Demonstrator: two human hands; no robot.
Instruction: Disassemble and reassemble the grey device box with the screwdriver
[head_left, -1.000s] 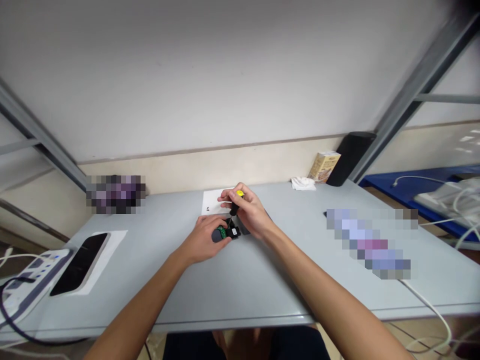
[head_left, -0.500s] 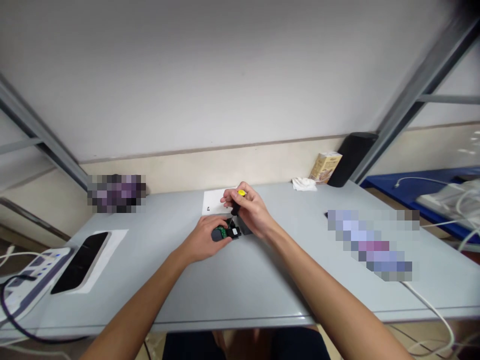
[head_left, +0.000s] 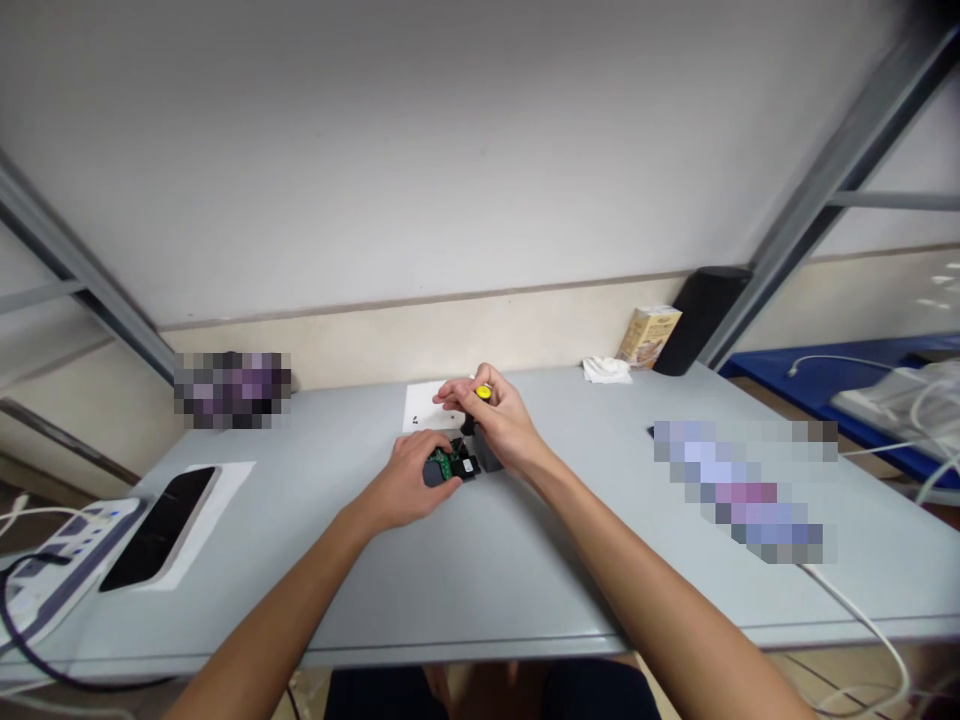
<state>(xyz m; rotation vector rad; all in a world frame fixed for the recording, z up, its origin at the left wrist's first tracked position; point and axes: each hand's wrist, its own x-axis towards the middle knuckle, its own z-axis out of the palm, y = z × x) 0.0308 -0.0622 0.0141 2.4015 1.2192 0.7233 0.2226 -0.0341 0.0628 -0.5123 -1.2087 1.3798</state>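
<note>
Keeping the screwdriver (head_left: 484, 394), clamped in the right hand's (head_left: 511, 422) fingers, upright seems best served by firmly bracing the circuit-board device (head_left: 466, 467), gripped by the left hand (head_left: 409, 482) on the table (head_left: 450, 590).

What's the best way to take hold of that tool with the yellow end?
Probably by its black handle, below the yellow end, coming from the right, as the right hand does. The handle stands nearly upright, so a sideways pinch fits and leaves the lower end free near the green circuit board.
</note>
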